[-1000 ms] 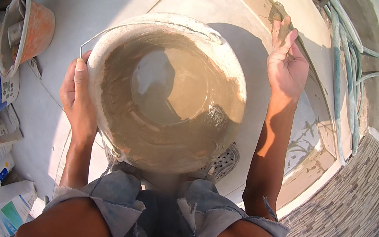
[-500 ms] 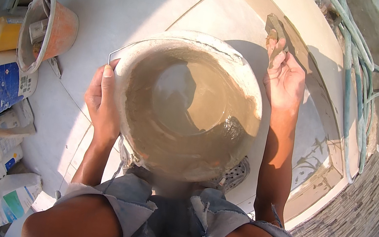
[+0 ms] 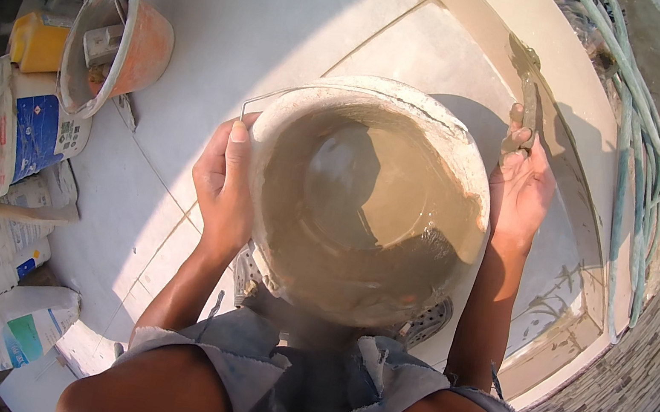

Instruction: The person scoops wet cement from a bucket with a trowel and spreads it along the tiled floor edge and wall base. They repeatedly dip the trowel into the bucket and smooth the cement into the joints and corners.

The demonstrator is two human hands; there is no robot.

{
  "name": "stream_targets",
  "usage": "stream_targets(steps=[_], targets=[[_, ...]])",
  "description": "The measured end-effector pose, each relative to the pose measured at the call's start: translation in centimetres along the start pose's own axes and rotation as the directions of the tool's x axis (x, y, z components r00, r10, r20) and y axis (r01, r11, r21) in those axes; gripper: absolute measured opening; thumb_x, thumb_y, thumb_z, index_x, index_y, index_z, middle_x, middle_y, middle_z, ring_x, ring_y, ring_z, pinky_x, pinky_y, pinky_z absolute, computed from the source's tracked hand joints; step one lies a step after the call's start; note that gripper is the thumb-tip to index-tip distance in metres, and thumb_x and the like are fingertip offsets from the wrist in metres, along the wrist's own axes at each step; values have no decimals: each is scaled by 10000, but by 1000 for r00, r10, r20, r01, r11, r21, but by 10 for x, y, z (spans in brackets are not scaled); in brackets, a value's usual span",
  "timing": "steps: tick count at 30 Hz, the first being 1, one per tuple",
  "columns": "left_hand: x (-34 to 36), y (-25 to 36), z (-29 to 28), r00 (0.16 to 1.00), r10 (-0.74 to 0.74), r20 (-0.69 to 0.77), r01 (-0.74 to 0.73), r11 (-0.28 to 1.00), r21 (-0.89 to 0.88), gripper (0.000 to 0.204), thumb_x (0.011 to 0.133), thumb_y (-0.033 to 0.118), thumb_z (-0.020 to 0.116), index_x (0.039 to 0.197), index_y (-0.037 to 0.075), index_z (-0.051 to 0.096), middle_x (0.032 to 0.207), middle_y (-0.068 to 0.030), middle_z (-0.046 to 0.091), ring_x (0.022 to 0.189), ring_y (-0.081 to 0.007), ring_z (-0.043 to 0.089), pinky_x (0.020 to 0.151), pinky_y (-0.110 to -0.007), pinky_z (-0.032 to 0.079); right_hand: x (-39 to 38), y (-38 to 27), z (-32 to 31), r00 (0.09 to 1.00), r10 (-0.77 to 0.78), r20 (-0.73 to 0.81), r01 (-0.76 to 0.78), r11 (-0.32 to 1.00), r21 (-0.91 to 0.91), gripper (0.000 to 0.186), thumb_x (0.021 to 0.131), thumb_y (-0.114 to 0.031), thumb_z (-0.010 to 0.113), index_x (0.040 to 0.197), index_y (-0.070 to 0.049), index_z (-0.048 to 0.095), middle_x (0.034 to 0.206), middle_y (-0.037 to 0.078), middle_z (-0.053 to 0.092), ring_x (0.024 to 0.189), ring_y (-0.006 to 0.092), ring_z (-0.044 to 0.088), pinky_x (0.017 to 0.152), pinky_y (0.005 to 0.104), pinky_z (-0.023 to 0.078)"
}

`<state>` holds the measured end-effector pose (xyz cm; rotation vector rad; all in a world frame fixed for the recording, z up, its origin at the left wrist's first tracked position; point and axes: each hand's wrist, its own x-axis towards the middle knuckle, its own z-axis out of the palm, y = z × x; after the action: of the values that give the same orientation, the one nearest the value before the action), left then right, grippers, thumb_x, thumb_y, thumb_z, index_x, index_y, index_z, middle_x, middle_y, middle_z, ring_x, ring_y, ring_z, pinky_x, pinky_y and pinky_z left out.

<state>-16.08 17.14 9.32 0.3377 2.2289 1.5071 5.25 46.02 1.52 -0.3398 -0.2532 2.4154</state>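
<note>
A large, pale, crusted bucket [image 3: 262, 195] stands between my knees, its inside coated with wet grey-brown mortar [image 3: 402, 187]. Its wire handle [image 3: 265, 98] lies along the far rim. My left hand [image 3: 224, 176] grips the bucket's left side at the rim, thumb up beside the handle's end. At the right rim is my right hand [image 3: 520, 189], palm turned inward, fingers curled and smeared with mortar. Between those fingers is a narrow mortar-coated piece [image 3: 528, 108], pointing away from me; its kind is hidden by the coating.
An orange bucket [image 3: 147, 52] with tools in it lies tilted at the left, beside a yellow container [image 3: 38, 42], a white-and-blue tub [image 3: 36, 125] and bags [image 3: 25, 330]. A mortar-streaked ledge [image 3: 568, 145] and green hoses [image 3: 634, 168] run along the right.
The whole view has shifted, so most things appear farther right. My right hand has come back nearer to me, close against the bucket's rim. The left hand keeps its grip.
</note>
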Motion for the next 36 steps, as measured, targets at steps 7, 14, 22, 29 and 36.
stream_targets(steps=[7, 14, 22, 29, 36], targets=[[1, 5, 7, 1000, 19, -12, -20, 999, -38, 483, 1135, 373, 481, 1288, -51, 658, 1104, -43, 673, 1024, -110, 586, 946, -277, 464, 77, 26, 28, 980, 65, -189, 1, 944, 330, 378, 1085, 6, 418, 1444, 125, 406, 1374, 265, 563, 1225, 309, 653, 936, 339, 653], [0, -3, 2, 1000, -24, -11, 23, 997, -71, 482, 1137, 367, 478, 1297, -52, 655, 1100, -46, 675, 1032, -108, 591, 950, -276, 466, -18, -5, 17, 978, -94, -185, 120, 983, 138, 397, 1079, -3, 439, 1453, 130, 422, 1316, 248, 578, 987, 239, 670, 847, 333, 620], [1, -6, -1, 1000, 8, -7, -9, 999, -46, 490, 1138, 367, 466, 1297, -56, 657, 1094, -46, 674, 1046, -114, 587, 950, -280, 463, -14, -30, 110, 850, -510, 132, -70, -358, -931, 338, 1020, -208, 647, 1298, -16, 653, 998, 109, 698, 736, 205, 646, 641, 321, 470], [3, -4, 3, 1000, 23, 5, -23, 1000, -4, 515, 1135, 394, 461, 1302, -51, 659, 1105, -51, 666, 1051, -133, 586, 965, -300, 456, 71, -54, 108, 807, 91, 584, 276, -932, -236, 306, 949, -84, 646, 1251, -53, 685, 1121, 128, 712, 996, 347, 601, 904, 437, 496], [4, -4, -3, 999, 23, 24, -25, 996, 84, 497, 1139, 383, 446, 1317, -32, 653, 1168, -70, 668, 1082, -141, 595, 986, -301, 461, 17, -109, 106, 942, 83, 325, 197, -921, -336, 326, 957, -123, 647, 1275, -62, 680, 1197, 171, 721, 1080, 391, 664, 940, 440, 523]])
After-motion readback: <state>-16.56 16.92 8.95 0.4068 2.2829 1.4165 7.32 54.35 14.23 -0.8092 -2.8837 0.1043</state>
